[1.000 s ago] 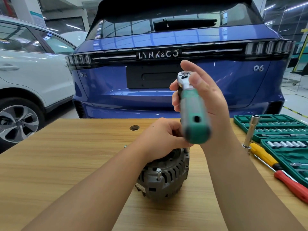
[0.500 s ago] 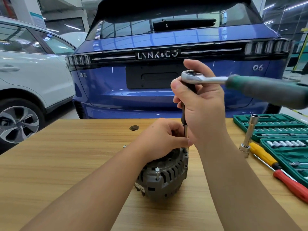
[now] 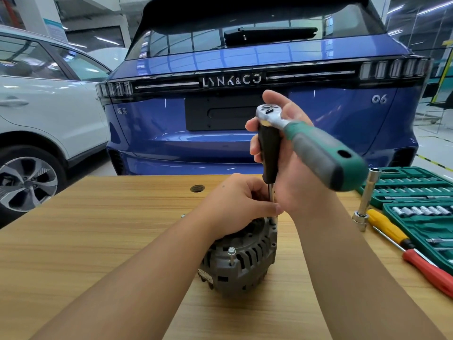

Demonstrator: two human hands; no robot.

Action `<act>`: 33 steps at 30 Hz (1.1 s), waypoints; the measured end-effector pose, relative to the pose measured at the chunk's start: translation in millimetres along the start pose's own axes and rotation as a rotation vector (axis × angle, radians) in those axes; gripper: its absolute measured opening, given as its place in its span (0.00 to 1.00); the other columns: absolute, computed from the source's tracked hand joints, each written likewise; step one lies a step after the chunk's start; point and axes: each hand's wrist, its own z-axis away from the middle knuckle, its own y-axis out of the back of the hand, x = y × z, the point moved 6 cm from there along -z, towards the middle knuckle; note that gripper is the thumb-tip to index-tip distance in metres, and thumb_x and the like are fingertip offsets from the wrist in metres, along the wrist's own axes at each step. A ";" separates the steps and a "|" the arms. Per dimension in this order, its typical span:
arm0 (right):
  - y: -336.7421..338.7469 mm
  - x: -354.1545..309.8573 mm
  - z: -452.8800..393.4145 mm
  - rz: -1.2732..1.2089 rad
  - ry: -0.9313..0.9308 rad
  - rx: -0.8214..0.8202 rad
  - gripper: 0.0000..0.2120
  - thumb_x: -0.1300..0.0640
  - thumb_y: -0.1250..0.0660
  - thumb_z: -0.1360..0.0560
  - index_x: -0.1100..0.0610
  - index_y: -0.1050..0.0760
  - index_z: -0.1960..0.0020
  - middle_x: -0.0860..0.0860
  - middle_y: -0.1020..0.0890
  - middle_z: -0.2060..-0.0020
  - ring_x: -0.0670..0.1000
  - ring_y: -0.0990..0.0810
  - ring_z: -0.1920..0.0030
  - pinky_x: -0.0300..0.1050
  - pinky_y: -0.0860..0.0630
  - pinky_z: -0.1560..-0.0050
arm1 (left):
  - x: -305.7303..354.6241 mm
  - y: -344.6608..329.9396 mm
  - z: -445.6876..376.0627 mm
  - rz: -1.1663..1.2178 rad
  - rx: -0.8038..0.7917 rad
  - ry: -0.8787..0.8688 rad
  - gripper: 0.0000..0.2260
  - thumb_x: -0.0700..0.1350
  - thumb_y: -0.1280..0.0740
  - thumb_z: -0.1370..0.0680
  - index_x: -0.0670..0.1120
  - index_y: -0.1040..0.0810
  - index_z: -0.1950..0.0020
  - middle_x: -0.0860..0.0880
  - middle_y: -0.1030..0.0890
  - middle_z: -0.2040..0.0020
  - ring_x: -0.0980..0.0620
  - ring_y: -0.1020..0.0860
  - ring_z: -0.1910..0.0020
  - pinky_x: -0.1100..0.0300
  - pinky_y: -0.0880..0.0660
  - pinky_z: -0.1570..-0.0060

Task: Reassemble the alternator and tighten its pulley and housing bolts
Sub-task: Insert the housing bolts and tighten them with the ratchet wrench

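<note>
A grey finned alternator (image 3: 241,263) stands on the wooden table (image 3: 98,241), with a housing bolt (image 3: 231,255) sticking up from its near side. My left hand (image 3: 239,204) lies on top of it and pinches the thin steel shaft (image 3: 270,192) of an upright driver extension near its lower end. My right hand (image 3: 289,153) grips the extension's black handle (image 3: 269,153). A ratchet (image 3: 318,148) sits on top of that handle. Its green grip is blurred and points right and toward me. The shaft's tip meets the alternator's far rim.
A green socket case (image 3: 416,200) lies open at the right table edge. Beside it lie a long chrome socket (image 3: 366,202), a yellow screwdriver (image 3: 387,229) and a red-handled one (image 3: 431,271). A blue car (image 3: 245,77) stands behind the table, a white car (image 3: 36,99) at left.
The ratchet's green handle has kept turning: it pointed toward me, then far right, and now points right and toward me. My left hand and the alternator have stayed put.
</note>
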 end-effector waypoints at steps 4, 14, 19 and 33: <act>2.0 -7.9 5.6 0.110 0.073 0.088 0.13 0.51 0.27 0.27 0.57 0.23 0.48 0.48 0.23 0.67 0.49 0.30 0.70 0.41 0.33 0.70 | 0.6 -1.8 -0.9 -0.043 -0.034 0.011 0.05 0.55 0.25 0.25 0.56 0.16 0.53 0.57 0.15 0.57 0.59 0.18 0.58 0.51 0.20 0.51; 7.8 -11.8 4.7 0.117 0.062 0.004 0.13 0.62 0.30 0.24 0.51 0.24 0.42 0.48 0.21 0.63 0.47 0.28 0.69 0.41 0.31 0.66 | 1.2 -0.5 -1.0 -0.066 -0.028 0.005 0.05 0.57 0.25 0.24 0.57 0.17 0.55 0.59 0.16 0.59 0.63 0.19 0.60 0.61 0.26 0.60; -2.7 -13.5 6.7 0.327 0.322 0.009 0.15 0.61 0.30 0.22 0.45 0.24 0.41 0.49 0.25 0.63 0.48 0.29 0.70 0.39 0.28 0.68 | 3.6 -1.9 0.8 -0.027 -0.032 -0.017 0.03 0.53 0.25 0.23 0.55 0.15 0.52 0.56 0.15 0.58 0.58 0.18 0.58 0.54 0.22 0.53; 2.4 -0.8 -2.6 -0.066 -0.014 -0.071 0.19 0.44 0.36 0.26 0.53 0.24 0.39 0.53 0.22 0.62 0.51 0.28 0.68 0.42 0.30 0.68 | 1.8 0.3 0.3 -0.030 -0.003 0.008 0.05 0.54 0.24 0.25 0.53 0.15 0.55 0.53 0.14 0.58 0.54 0.17 0.56 0.49 0.20 0.49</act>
